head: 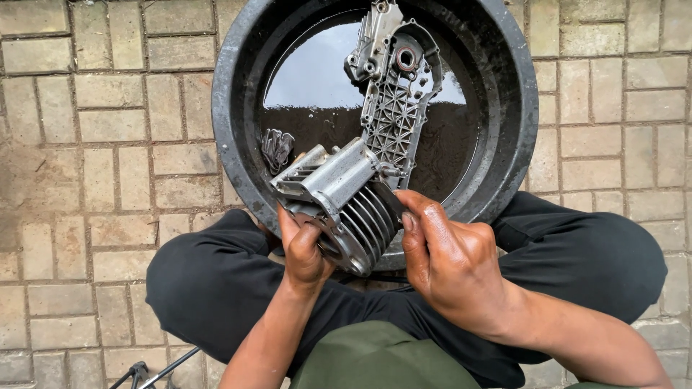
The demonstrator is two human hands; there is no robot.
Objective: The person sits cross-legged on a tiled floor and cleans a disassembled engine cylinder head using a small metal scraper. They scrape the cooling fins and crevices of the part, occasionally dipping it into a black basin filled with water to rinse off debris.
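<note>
Head view: I log one finned engine cylinder [339,205], held over the near rim of the black basin [238,166], long axis running from upper left to lower right. My left hand [303,248] cups its underside, fingers closed; my right hand [450,263] pinches a dark strip against the fins, equally near.

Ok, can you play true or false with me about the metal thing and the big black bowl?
1. Both hands hold the finned metal part. True: the left hand grips it from below, and the right hand touches its fins.
2. The basin is dry. False: dark liquid lies in it.
3. A long ribbed cover leans inside the basin. True.
4. The ground is grass. False: it is paving bricks.
5. The person stands. False: the person sits with legs folded around the basin.
</note>
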